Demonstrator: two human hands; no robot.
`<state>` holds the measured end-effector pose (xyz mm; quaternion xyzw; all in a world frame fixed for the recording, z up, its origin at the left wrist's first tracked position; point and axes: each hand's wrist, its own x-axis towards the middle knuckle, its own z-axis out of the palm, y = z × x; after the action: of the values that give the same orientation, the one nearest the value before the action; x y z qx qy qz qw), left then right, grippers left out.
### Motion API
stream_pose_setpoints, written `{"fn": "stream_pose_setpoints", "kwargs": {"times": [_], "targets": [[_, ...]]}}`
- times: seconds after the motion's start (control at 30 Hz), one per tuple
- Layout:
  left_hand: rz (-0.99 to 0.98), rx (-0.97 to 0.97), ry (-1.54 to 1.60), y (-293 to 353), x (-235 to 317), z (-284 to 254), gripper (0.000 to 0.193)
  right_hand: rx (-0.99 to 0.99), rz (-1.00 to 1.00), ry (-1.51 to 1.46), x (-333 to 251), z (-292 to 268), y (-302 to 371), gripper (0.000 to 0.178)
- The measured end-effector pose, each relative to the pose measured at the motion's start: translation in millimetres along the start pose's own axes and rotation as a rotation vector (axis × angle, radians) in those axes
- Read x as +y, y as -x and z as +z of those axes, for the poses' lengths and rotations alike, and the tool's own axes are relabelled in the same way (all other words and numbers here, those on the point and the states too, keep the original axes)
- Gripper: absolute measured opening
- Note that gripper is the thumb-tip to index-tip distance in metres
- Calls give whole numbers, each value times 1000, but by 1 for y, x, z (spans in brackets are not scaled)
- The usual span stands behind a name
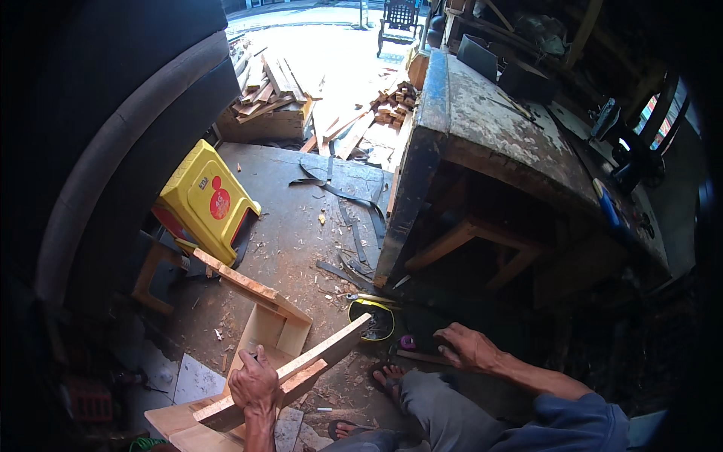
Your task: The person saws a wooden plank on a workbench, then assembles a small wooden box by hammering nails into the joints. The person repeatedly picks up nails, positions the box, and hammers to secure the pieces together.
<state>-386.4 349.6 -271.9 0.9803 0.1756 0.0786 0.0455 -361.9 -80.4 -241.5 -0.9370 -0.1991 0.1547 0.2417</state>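
Note:
My left hand (254, 380) is wrapped over the edge of a pale wooden box-like frame (331, 348) at the lower left. Its boards stand on edge and join at corners, and one long board slants up to the right. My right hand (468, 348) is held over the floor beside my knee, fingers loosely bent and thumb apart, with nothing visible in it. Nearest to it are a small purple roll-like item (407, 343) and a yellow-rimmed dark bowl (385, 322) with small contents I cannot make out. A yellow-handled tool (370, 299) lies at the bowl's far rim.
A yellow plastic stool (203, 200) lies tipped at the left. Black straps (354, 197) and wood shavings litter the floor. A worn workbench (497, 113) stands at the right. Stacked wood pieces (395, 102) and a scrap-filled wooden crate (279, 123) are farther off.

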Motion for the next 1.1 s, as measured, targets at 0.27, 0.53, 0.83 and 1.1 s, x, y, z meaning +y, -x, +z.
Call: {"fn": "stream_pose_setpoints", "kwargs": {"times": [0.27, 0.53, 0.83, 1.1], "targets": [[377, -158, -34, -101, 88, -234, 33, 745, 319, 461, -43, -300, 75, 60], [1045, -419, -21, -311, 388, -395, 50, 452, 568, 393, 35, -348, 135, 80], [1160, -611, -67, -401, 591, -290, 54, 577, 404, 175, 70, -356, 90, 25], [719, -49, 768, -371, 551, -214, 40, 972, 676, -613, -32, -375, 97, 31]]}}
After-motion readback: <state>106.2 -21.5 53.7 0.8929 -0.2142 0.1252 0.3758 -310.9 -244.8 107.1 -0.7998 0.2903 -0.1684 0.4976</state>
